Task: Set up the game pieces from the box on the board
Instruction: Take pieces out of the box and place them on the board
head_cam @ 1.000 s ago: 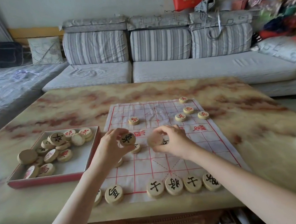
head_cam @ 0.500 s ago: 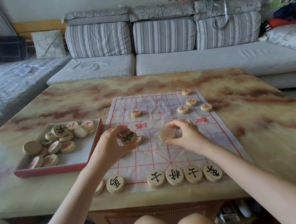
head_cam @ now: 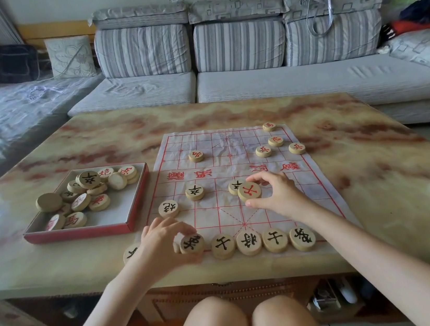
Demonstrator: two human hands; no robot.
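Holding loose pieces point(head_cam: 89, 179), the box point(head_cam: 81, 232) flanks the board point(head_cam: 222, 145).

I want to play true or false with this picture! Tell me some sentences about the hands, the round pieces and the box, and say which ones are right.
1. The right hand holds a piece with a red mark. True.
2. The box is empty. False: many pieces lie in it.
3. The left hand grips a black-marked piece at the near edge of the board. True.
4. The box sits to the right of the board. False: it sits to the left.
5. The pieces at the board's far side bear black marks. False: the far pieces bear red marks.
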